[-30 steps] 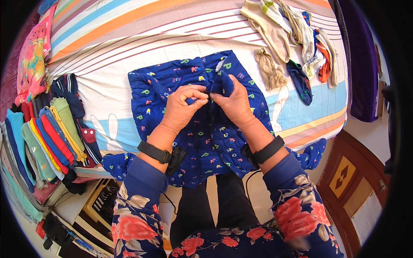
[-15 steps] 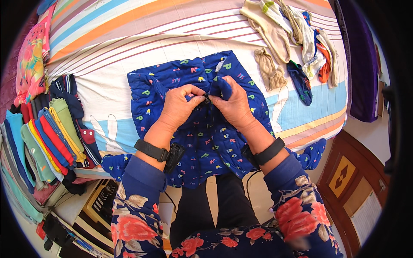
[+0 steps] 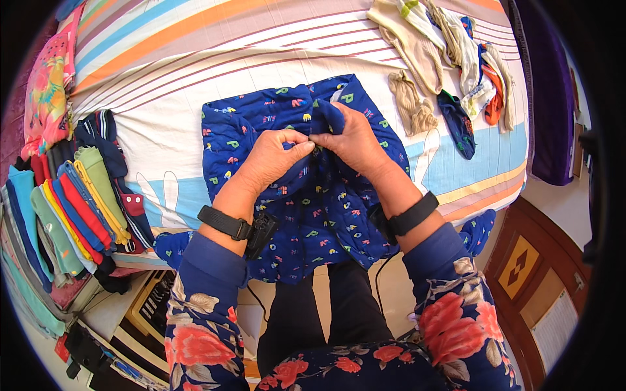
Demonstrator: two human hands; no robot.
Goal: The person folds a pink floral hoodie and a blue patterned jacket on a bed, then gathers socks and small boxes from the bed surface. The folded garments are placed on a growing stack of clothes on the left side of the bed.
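A dark blue jacket (image 3: 306, 221) printed with small coloured letters lies spread at the bed's near edge, its lower part hanging over toward my legs. One sleeve (image 3: 171, 246) droops at the left and the other (image 3: 478, 229) at the right. Over the jacket's upper middle, my left hand (image 3: 277, 156) pinches its front edge between thumb and fingertips. Touching it from the right, my right hand (image 3: 355, 143) grips the opposite front edge, with a fold of blue cloth bunched by its fingers. Whatever small fastening lies between the fingertips is mostly hidden.
Rolled and folded clothes (image 3: 72, 215) are stacked in rows at the left, near a pink patterned cloth (image 3: 49, 98). Several socks (image 3: 450, 65) lie loose at the far right of the striped bed sheet (image 3: 215, 39). A brown door (image 3: 528, 274) stands at the right.
My fingertips have come closer together at the jacket's front. The jacket's left side has shifted slightly inward, and my right forearm has moved a little to the right.
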